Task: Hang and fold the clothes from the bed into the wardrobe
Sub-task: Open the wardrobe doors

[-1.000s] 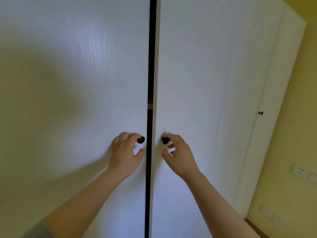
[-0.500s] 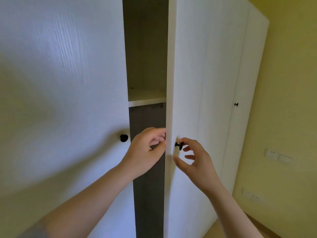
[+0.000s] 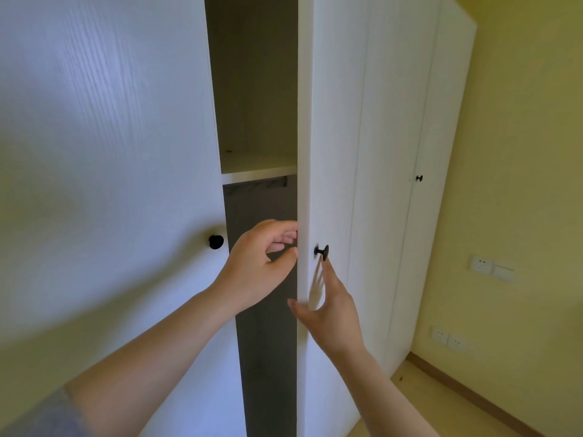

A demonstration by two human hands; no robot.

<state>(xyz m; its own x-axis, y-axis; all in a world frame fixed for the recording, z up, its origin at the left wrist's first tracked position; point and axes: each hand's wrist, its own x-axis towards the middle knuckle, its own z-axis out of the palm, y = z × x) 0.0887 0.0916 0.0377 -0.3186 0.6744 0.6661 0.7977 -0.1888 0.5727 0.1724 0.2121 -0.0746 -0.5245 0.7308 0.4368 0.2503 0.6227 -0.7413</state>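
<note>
A tall white wood-grain wardrobe (image 3: 394, 121) stands against the yellow wall (image 3: 520, 152), filling the space in front of the person. Its two middle doors stand ajar, showing a pale inner shelf (image 3: 258, 171) with a dark compartment below it. The left hand (image 3: 255, 266) grips the free edge of the white right-hand door (image 3: 331, 137), fingers (image 3: 284, 236) curled round it. The right hand (image 3: 331, 310) lies released and flat on that door's front, just beneath its small round black knob (image 3: 321, 252). The white left-hand door (image 3: 94, 152) carries a matching black knob (image 3: 216, 241), untouched. White sockets (image 3: 481, 264) sit on the wall.
</note>
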